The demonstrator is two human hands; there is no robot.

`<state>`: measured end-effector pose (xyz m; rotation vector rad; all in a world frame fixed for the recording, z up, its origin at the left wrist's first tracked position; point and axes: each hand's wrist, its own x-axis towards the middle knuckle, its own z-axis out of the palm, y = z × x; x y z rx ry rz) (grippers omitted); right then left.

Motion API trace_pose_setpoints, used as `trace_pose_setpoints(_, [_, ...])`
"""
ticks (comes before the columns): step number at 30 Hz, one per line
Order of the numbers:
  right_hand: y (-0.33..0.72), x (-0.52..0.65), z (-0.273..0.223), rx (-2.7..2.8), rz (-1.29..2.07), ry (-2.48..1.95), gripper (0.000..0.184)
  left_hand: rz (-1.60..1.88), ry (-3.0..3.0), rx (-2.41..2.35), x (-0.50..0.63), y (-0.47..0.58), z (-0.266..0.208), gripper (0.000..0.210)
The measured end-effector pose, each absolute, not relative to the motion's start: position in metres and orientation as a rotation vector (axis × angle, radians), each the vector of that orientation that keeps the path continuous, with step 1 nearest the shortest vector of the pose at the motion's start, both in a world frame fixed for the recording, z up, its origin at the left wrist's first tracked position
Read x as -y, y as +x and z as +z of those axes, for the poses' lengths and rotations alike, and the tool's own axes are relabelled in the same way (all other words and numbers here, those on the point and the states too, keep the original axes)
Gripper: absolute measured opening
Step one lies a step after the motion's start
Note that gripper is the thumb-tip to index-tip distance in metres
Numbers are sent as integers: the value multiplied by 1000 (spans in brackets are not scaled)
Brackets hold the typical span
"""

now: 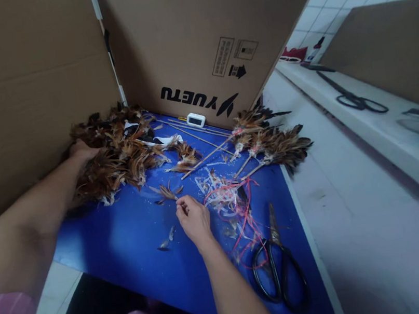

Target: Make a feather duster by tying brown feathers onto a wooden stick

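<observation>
My left hand [85, 151] reaches into a big heap of brown feathers [127, 159] against the cardboard at the far left; the feathers hide its fingers. Over the middle of the blue tabletop [127, 237], my right hand [194, 217] is closed in a pinch on the quill ends of a few brown feathers [166, 190], which point away to the left. Beside that hand lies a tangle of pink string [247, 214] and clear plastic strips [218, 192]. Several feather bundles on thin sticks [270, 142] rest at the back right, their feathered ends past the table's edge.
Large black-handled scissors [279, 267] lie at the right front. A small white digital device [196, 120] stands by the printed cardboard panel [192, 39]. Loose feathers [167, 241] dot the tabletop. On the ledge at right is another pair of scissors [358, 100].
</observation>
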<state>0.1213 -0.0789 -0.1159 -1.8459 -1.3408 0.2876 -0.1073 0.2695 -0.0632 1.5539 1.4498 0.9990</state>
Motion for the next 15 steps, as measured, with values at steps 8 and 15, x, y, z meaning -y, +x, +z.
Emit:
trace_pose_setpoints(8, [121, 80, -114, 1350, 272, -1850, 16, 1056, 1843, -1708, -265, -63, -49, 33])
trace_pose_setpoints(15, [122, 78, -118, 1345, 279, -1862, 15, 1017, 2318, -1436, -225, -12, -52, 42])
